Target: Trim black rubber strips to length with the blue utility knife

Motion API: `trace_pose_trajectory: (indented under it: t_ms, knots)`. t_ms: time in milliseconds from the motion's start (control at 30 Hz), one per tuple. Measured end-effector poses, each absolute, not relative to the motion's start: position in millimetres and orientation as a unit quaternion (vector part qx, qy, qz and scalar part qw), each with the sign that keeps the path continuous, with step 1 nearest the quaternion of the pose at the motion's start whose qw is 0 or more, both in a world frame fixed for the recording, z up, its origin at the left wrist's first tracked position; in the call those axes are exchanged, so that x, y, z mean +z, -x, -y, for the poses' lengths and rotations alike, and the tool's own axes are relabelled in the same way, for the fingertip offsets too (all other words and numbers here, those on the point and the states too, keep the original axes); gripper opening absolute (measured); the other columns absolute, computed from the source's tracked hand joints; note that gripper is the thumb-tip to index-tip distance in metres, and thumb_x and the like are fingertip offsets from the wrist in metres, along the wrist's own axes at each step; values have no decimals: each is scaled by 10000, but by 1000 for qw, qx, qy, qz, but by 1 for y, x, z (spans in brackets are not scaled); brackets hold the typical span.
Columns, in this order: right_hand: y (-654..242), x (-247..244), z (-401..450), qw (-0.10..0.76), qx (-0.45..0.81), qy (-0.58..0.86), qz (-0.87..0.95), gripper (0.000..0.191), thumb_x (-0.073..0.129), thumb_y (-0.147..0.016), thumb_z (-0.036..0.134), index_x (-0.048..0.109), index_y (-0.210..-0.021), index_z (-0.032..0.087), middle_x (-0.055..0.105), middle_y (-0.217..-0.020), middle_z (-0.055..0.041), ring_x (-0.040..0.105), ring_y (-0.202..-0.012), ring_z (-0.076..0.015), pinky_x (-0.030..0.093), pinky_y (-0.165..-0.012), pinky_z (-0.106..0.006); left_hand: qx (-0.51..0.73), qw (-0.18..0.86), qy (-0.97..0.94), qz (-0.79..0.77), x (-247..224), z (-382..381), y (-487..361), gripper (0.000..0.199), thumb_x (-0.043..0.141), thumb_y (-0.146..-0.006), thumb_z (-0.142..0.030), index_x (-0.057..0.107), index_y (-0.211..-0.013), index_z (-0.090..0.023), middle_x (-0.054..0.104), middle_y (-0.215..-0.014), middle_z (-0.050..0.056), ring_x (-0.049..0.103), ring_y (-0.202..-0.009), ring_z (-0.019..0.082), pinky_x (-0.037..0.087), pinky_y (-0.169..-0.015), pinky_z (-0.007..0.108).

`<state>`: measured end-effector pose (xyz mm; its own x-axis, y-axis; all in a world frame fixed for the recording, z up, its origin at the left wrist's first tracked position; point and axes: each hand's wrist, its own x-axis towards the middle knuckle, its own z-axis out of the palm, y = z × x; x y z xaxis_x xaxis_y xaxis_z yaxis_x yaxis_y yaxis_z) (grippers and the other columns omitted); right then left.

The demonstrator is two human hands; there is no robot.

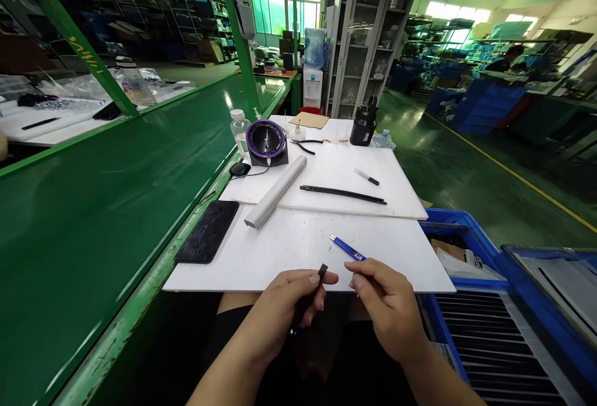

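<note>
My left hand (pixel 291 297) is closed around a thin black strip (pixel 323 271), with its end poking up between thumb and index finger. The lower part of the strip is hidden by the hand. Close by on the right, my right hand (pixel 392 306) has its fingers curled and thumb near the index finger; anything pinched there is too small to make out. Just beyond its fingertips lies a slim blue pen-shaped tool (pixel 347 248) with a metallic tip. Farther off, several long black strips (pixel 342 194) lie bundled on the white board (pixel 396 201).
A grey bar (pixel 277 191) lies slantwise left of centre, near a black phone (pixel 208 232). Behind stand a round purple-rimmed device (pixel 265 138), pliers (pixel 305 145), a marker (pixel 367 176) and a black bottle (pixel 364 126). Blue crates (pixel 450 216) flank the right; a green conveyor (pixel 116 207) runs left.
</note>
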<state>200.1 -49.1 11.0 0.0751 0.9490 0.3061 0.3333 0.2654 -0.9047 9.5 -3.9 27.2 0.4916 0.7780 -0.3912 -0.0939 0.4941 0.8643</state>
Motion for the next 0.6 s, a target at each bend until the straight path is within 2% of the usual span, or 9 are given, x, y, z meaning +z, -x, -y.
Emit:
trace_pose_trajectory:
  t_ms: [100,200,300,367,433,533,600]
  knots:
    - [-190,16,51,511,347,503,604,202,567,-976,267,733,-1080,220,694,-874,-39,653,-801,-171,523,-719,-304,272,758,-424,-413,31,7,-9,365,606,-805,-463,710,-784,-114,534,-640,23,430,-532,106,308,-544,253]
    - [-186,13,52,511,438,488,556,221,604,-970,316,727,-1127,220,714,-929,-51,674,-842,-176,550,-754,-302,249,643,-553,-467,33,15,-10,396,544,-867,-476,687,-703,-145,575,-661,55,496,-623,162,359,-618,289]
    - [-184,8,55,522,520,474,482,244,681,-924,370,737,-1101,211,726,-917,-48,680,-804,-166,572,-742,-287,239,440,-697,-513,35,25,-18,334,510,-927,-428,766,-974,-218,668,-805,89,569,-788,243,388,-734,346]
    - [-185,6,56,535,544,481,432,245,733,-879,392,754,-1024,196,732,-886,-49,685,-772,-168,582,-719,-289,234,356,-752,-503,35,29,-25,349,493,-942,-381,749,-1145,-258,689,-866,108,575,-821,275,385,-757,379]
    - [-189,6,57,545,545,492,405,242,767,-844,396,763,-957,182,734,-841,-52,690,-735,-172,588,-687,-290,222,311,-786,-486,34,30,-28,389,484,-944,-351,712,-1246,-263,698,-897,123,573,-838,297,386,-777,405]
    - [-205,9,57,576,488,526,392,205,781,-832,360,766,-931,182,724,-758,-41,687,-687,-162,588,-670,-279,218,251,-798,-503,32,28,-12,486,574,-899,-360,621,-1376,-281,707,-1074,125,569,-966,347,370,-880,461]
    - [-219,12,57,605,436,542,387,180,776,-841,334,768,-947,188,713,-721,-31,683,-665,-159,592,-664,-282,245,260,-770,-529,28,27,16,524,679,-835,-371,636,-1355,-319,698,-1145,107,558,-1025,366,345,-943,481]
